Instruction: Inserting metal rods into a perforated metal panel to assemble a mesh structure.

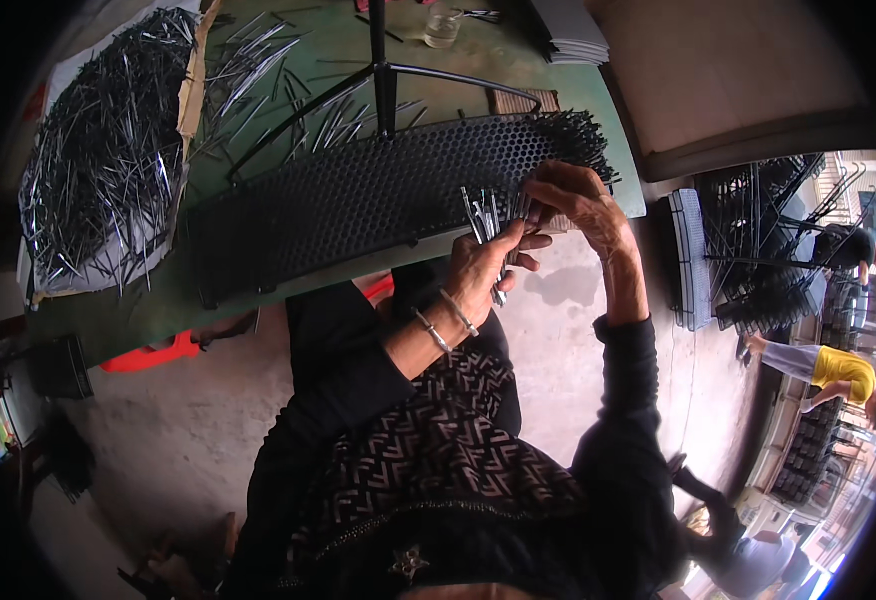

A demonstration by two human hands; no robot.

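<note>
My left hand [473, 270] is closed around a small bundle of thin, shiny dark strips [483, 215], their ends sticking out above and below the fist. Close beside it, my right hand [573, 195] is bent in a pinch at the near right part of a black perforated rack [358, 190]. What its fingertips hold is too small to tell. The rack lies lengthwise along the table edge, rows of round holes over its face. At its right end a dense cluster of dark strips [573, 135] stands up from the holes.
Many loose strips fill a paper-lined box [108, 160] at the left; others lie scattered on the green table [318, 70]. A black metal stand [383, 90] rises behind the rack, near a glass [443, 28]. A person in yellow [843, 370] is far right, by stacked black racks [758, 250].
</note>
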